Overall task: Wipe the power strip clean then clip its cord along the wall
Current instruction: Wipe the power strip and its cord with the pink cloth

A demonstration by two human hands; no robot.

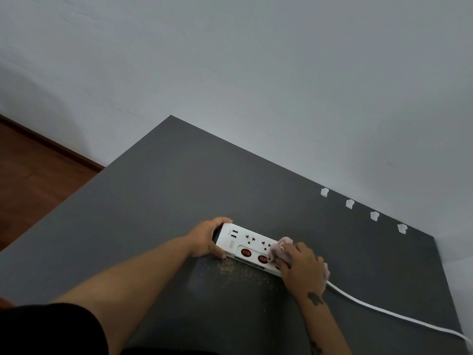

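Power strip (245,245): white, lying flat on the dark grey tabletop (158,190), near the front centre; 2 USB ports at its left end, sockets along the far row, 2 red round switches visible along the near row.
Left hand (208,239): grip closed around the strip's left end, thumb on the far side, fingers on the near side.
Right hand (302,270): grip holding a pale pink cloth (281,249), pressed down on the strip's right part.
Cord (384,312): white, leaving the strip's right end (partly under the hand), running across the tabletop to the right edge.
Clips (349,203): 4 small white pieces in a row along the tabletop's far edge, at the wall (256,73).
Debris (238,270): fine tan specks scattered just in front of the strip.
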